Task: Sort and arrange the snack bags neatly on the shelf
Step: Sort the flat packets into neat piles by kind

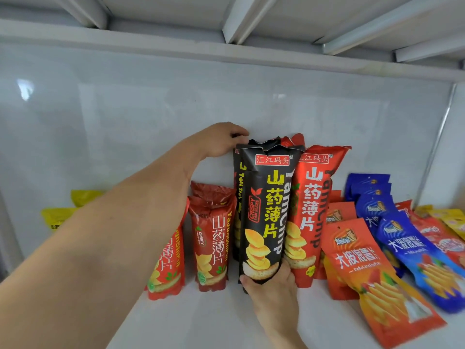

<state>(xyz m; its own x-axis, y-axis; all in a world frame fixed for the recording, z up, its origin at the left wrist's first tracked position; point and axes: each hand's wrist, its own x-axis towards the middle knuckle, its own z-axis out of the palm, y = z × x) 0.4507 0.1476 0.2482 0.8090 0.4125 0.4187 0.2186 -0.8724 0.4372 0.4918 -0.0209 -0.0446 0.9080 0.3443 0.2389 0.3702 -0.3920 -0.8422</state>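
A tall black yam-chip bag [266, 210] stands upright at the middle of the white shelf [214, 316]. My right hand [271, 285] grips its bottom end. My left hand [221, 142] reaches over to the top of a second black bag [237, 197] standing right behind it; its fingertips are hidden there. Red yam-chip bags stand on either side: one tall bag [312, 210] to the right, shorter ones [214, 248] to the left under my forearm.
Orange flat snack bags [364, 268] and blue ones [412, 250] lean in rows on the right, with red and yellow packets [450, 222] beyond. Yellow bags [60, 215] lie at the far left. The upper shelf's underside [226, 34] hangs close overhead.
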